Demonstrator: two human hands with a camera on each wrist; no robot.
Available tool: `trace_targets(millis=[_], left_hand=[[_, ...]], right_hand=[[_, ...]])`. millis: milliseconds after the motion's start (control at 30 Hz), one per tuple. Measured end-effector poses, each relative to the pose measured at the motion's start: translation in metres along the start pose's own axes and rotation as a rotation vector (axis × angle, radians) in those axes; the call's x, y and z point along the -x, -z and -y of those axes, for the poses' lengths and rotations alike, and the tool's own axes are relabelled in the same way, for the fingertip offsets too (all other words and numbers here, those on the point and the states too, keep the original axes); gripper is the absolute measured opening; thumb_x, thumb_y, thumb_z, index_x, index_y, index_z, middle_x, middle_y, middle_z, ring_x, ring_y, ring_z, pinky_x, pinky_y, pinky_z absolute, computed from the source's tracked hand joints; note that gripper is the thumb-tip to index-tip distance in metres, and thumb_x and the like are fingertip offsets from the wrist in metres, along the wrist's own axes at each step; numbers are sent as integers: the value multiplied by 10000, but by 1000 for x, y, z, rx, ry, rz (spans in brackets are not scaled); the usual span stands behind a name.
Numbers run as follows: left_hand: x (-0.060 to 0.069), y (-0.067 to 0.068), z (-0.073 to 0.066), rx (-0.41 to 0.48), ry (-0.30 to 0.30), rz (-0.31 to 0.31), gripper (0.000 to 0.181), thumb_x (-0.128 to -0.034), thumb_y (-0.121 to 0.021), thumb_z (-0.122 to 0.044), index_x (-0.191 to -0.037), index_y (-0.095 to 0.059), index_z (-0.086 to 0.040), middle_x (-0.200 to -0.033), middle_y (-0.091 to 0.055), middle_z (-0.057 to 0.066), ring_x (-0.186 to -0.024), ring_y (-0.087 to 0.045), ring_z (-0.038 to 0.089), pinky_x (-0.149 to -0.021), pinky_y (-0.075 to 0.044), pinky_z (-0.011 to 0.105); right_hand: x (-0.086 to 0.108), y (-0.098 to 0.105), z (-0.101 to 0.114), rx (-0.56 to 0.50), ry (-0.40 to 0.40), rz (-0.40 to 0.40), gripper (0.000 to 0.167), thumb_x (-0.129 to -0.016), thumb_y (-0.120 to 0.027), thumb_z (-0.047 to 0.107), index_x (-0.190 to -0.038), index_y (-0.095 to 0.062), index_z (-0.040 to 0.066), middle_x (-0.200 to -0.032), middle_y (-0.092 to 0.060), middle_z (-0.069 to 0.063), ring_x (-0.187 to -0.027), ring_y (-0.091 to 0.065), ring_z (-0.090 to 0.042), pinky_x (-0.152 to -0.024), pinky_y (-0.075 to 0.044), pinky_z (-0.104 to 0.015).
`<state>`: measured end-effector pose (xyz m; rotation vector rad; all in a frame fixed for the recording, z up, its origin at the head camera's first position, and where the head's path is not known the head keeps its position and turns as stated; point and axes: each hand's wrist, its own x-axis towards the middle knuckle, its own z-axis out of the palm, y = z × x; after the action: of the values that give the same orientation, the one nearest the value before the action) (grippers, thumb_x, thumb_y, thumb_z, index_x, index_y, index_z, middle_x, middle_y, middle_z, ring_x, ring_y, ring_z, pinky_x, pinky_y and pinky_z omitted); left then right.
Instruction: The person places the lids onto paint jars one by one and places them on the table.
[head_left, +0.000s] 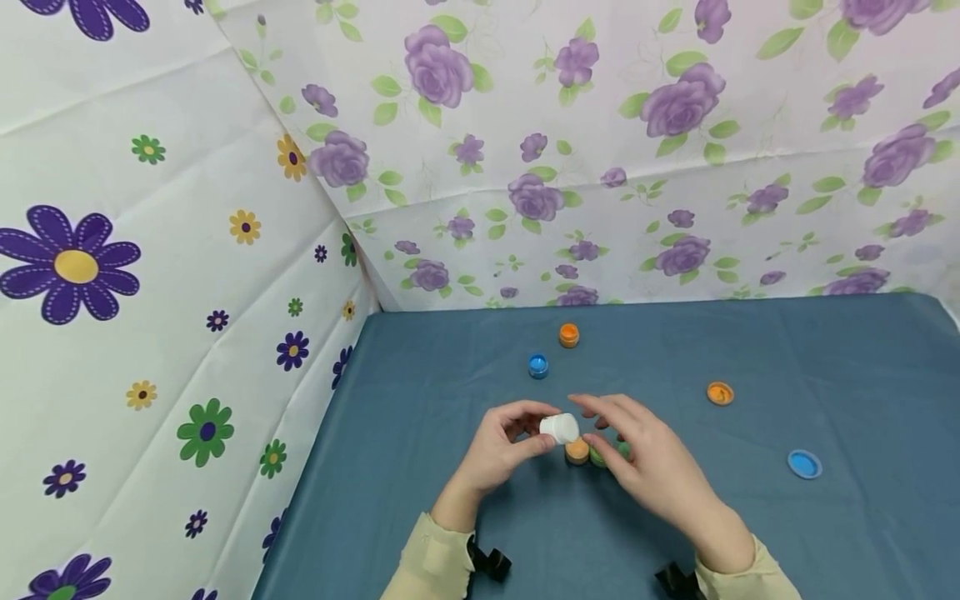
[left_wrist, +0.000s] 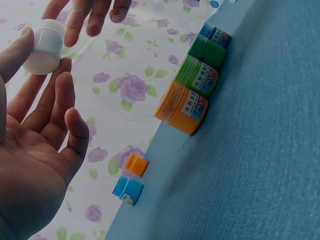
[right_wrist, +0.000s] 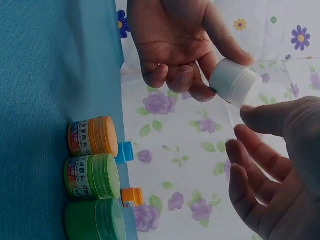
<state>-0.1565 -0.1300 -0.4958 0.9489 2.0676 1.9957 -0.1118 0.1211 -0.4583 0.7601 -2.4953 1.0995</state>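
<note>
A: I'm remote, what's worn?
B: I see pale yellow-green cloth both sides. The left sleeve (head_left: 433, 560) looks creased, cuff at the wrist. The right sleeve (head_left: 748, 575) matches.
A: Hardware?
B: Small blocky black fitting (head_left: 495, 565) right of the left cuff. Second black fitting (head_left: 677, 582) left of the right cuff, cropped at the near edge.
A: Gloves?
B: Left hand (head_left: 501, 446), right hand (head_left: 651, 457): bare.
</note>
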Motion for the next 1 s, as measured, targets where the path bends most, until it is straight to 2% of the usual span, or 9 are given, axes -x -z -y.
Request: trace_targets(millis=[200,433,533,600,700,733,800,900,1000], left_hand=[[1,0,0,5,8,4,443,-1032,-756,-354,-1273,-727,17,-1129,-713,198,-918,-626,156,-825,-572,351],[0,0,2,-9,-21,22,388,-1053,-735,-299,-1277,-723,18,-1127,-710,172,-906,-626,186,-786,-580,394],[0,-1,2,-4,-25,23,383,-1052,-737,-285,-1274,-722,26,-1123,-711,180,-904,-631,190,-787,-583,373],[-1,-2,2,6,-19,28,377,-1049,-741,-268,-1274,-721,33,-1120,-714,191,-898,-637,184,-784,-585,361],[-2,-4,2,12,-4,40,353,-1039,-754,-234,-1266,-727,35,-1106,-720,197,-883,-643,165,-772,-587,356],[-2,-4,2,12,0,43,345,-1035,-758,-222,-1264,-728,34,-1106,-724,192,-876,-643,160,-766,-587,362],[-3,-5,2,11,9,39,331,-1025,-769,-208,-1257,-736,26,-1096,-731,176,-866,-641,155,-756,-587,366],[-2,-5,2,-4,14,17,313,-1019,-774,-204,-1247,-744,8,-1102,-738,143,-869,-639,156,-757,-585,370],[0,-4,2,-15,14,-3,299,-1024,-770,-211,-1240,-747,-6,-1094,-735,128,-876,-639,165,-763,-586,375]], right_hand=[[1,-1,0,-11,99,20,668,-912,-856,43,-1493,-631,286,-1317,-635,63,-1016,-636,-109,-750,-537,-303],[0,-1,1,19,93,21,553,-911,-866,94,-1399,-689,286,-1276,-649,84,-1084,-642,-123,-819,-574,-347],[-1,0,2,21,42,41,490,-931,-859,174,-1380,-694,274,-1230,-660,127,-1073,-632,-92,-821,-573,-352],[-1,1,4,17,-16,59,416,-946,-848,255,-1337,-706,265,-1135,-660,159,-995,-613,-58,-768,-557,-334],[-1,3,6,11,-134,107,167,-1012,-751,418,-1123,-733,295,-915,-610,198,-807,-540,-25,-659,-490,-298],[-2,4,7,1,-172,132,158,-1040,-698,459,-1035,-728,304,-839,-581,195,-738,-510,-26,-624,-462,-291],[-2,6,8,-15,-237,178,296,-1086,-590,518,-886,-689,323,-702,-507,169,-609,-439,-51,-564,-406,-282],[0,8,7,-38,-286,197,428,-1128,-500,510,-765,-642,334,-595,-422,121,-515,-379,-77,-526,-362,-279],[1,8,6,-49,-275,142,340,-1125,-547,456,-825,-649,332,-627,-439,119,-515,-391,-77,-516,-363,-276]])
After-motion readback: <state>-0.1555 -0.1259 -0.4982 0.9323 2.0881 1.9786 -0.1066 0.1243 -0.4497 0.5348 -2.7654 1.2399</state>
